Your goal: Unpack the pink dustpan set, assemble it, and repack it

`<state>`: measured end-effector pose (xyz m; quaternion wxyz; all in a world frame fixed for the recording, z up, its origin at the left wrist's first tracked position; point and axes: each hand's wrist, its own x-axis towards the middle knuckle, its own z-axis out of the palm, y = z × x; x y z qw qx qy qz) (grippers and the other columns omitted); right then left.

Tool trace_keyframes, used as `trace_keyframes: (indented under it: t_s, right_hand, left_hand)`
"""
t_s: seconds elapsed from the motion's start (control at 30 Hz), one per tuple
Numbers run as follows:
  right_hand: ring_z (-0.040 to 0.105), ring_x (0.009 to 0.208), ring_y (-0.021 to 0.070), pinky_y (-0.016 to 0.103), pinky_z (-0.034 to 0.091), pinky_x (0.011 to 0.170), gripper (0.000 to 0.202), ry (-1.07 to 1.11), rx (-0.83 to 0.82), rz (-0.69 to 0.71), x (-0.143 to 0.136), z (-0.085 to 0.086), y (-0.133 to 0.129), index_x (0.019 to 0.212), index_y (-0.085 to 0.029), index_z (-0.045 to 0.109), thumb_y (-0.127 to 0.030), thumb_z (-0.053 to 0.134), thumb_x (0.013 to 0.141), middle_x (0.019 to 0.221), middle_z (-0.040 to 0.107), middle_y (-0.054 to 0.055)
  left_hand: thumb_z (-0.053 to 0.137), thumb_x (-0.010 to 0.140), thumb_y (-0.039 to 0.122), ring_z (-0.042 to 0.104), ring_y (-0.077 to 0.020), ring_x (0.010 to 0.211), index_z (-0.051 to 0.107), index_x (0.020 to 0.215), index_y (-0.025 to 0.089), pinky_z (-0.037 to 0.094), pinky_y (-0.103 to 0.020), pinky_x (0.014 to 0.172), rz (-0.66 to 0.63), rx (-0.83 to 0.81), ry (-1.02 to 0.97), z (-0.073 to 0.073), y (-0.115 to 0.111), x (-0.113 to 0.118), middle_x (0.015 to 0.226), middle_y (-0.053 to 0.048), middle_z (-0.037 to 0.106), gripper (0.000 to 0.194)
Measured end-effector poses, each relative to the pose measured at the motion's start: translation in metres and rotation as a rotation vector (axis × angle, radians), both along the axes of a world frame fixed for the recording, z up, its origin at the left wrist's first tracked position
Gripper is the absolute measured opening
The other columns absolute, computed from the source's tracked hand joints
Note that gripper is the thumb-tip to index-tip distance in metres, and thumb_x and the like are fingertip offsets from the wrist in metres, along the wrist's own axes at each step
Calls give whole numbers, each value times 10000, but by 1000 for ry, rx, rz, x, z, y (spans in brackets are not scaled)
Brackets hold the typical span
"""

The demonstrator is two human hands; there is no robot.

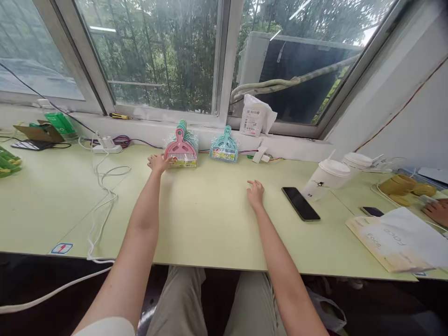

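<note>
A stack of wrapped mini dustpan-and-brush sets stands upright against the sill, a pink dustpan set (pixel 180 149) in front and green ones behind. My left hand (pixel 159 163) is at the lower left edge of this stack, fingers apart and seeming to touch the wrapping. To the right, a separate blue-green dustpan set (pixel 224 147) leans upright against the wall. My right hand (pixel 255 192) rests on the table, holding nothing, its index finger stretched out to the left and the others loosely bent. The phone is the nearest thing on its right.
On the right are a black phone (pixel 301 204), white lidded cups (pixel 327 177), papers (pixel 399 238) and another person's hand (pixel 437 211). White cables (pixel 105 200) and a power strip (pixel 108 147) lie on the left. A white paper bag (pixel 257 116) stands on the sill.
</note>
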<state>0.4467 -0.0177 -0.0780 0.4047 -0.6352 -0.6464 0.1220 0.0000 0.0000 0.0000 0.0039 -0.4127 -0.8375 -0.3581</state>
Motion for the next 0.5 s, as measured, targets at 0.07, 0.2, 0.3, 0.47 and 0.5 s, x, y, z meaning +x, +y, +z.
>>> trace_keyframes:
  t_s: [0.07, 0.2, 0.3, 0.47, 0.5]
  right_hand:
    - [358, 1319, 258, 426, 249, 1112, 452, -32, -13, 2, 0, -1, 1, 1152, -166, 643, -102, 448, 749, 1358, 459, 149]
    - [341, 1335, 269, 442, 284, 1090, 450, -91, -63, 9, -3, 2, 1, 1165, -200, 642, -114, 456, 764, 1391, 446, 127]
    - [306, 1359, 283, 467, 289, 1085, 446, -120, -103, 18, -4, 5, -1, 1185, -225, 633, -130, 464, 783, 1419, 429, 109]
    - [282, 1369, 296, 517, 250, 1099, 413, -125, -96, 52, -4, 7, -4, 1154, -227, 647, -133, 485, 787, 1418, 435, 108]
    - [298, 1357, 295, 514, 264, 1091, 412, -114, -74, 62, -5, 8, -5, 1147, -224, 650, -126, 482, 783, 1407, 445, 110]
  left_hand:
    - [714, 702, 486, 377, -394, 1284, 563, 1125, 128, 358, -523, 986, -38, 25, -110, 3, 5, -3, 1312, -262, 469, 575]
    - [758, 639, 279, 596, -237, 968, 539, 1076, 121, 482, -354, 823, -131, 232, -474, 3, 4, -3, 1038, -148, 622, 513]
    - [736, 601, 223, 594, -161, 748, 573, 996, 136, 487, -291, 718, -286, 287, -684, -2, -7, 5, 823, -58, 632, 435]
    - [673, 630, 235, 582, -146, 632, 595, 813, 151, 477, -269, 614, -587, 9, -881, -12, -31, 42, 727, -42, 627, 216]
    - [660, 648, 235, 593, -148, 636, 579, 835, 159, 483, -269, 609, -605, 15, -930, -13, -35, 53, 742, -37, 628, 218]
